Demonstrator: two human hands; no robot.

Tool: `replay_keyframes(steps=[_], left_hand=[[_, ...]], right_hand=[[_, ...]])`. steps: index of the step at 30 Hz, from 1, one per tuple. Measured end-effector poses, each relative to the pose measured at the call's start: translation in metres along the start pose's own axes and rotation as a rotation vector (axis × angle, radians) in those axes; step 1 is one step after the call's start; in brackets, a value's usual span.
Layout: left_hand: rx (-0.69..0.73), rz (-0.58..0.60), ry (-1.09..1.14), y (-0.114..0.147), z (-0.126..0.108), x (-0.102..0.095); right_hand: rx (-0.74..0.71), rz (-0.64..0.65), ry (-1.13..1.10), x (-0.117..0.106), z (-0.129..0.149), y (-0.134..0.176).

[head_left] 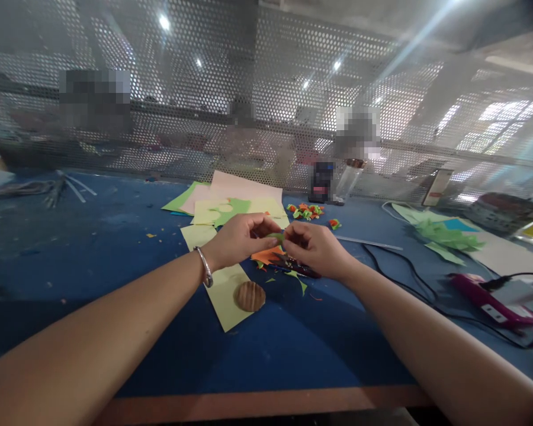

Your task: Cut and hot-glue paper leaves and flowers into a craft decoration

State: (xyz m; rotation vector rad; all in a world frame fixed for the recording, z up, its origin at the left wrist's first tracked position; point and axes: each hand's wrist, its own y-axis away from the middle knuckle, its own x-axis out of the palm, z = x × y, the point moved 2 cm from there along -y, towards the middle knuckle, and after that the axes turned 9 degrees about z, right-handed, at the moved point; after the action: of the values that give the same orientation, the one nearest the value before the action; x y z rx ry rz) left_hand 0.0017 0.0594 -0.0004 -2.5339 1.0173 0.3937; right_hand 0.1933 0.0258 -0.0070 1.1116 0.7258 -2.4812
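Note:
Between the fingertips of both hands is a small piece of green paper. My left hand, with a silver bangle at the wrist, pinches its left side. My right hand closes on the right side, its fingertips close to the left ones. Below them lie orange paper and a dark flat object, partly hidden by my right hand. A round striped wooden lid rests on a pale yellow paper strip nearer to me. Green paper scraps are scattered beside it.
Stacked coloured sheets lie behind my hands, beside a pile of small orange-and-green paper pieces. A phone and a clear bottle stand by the perforated metal screen. On the right are a purple power strip and black cables.

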Motion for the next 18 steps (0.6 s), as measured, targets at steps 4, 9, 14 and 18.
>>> replay_keyframes(steps=[4, 9, 14, 18], left_hand=[[-0.09, 0.095, 0.041, 0.0, 0.003, 0.003], [-0.198, 0.053, 0.157, 0.003, 0.005, 0.001], [-0.307, -0.128, 0.413, 0.004, 0.006, 0.001], [-0.313, -0.168, 0.577, 0.003, 0.004, 0.004]], right_hand=[[-0.009, 0.066, 0.046, 0.002, 0.003, 0.0], [-0.003, 0.034, 0.081, 0.001, -0.001, -0.001], [-0.126, -0.116, 0.229, -0.005, 0.004, 0.003], [-0.209, -0.066, 0.347, -0.002, 0.01, 0.007]])
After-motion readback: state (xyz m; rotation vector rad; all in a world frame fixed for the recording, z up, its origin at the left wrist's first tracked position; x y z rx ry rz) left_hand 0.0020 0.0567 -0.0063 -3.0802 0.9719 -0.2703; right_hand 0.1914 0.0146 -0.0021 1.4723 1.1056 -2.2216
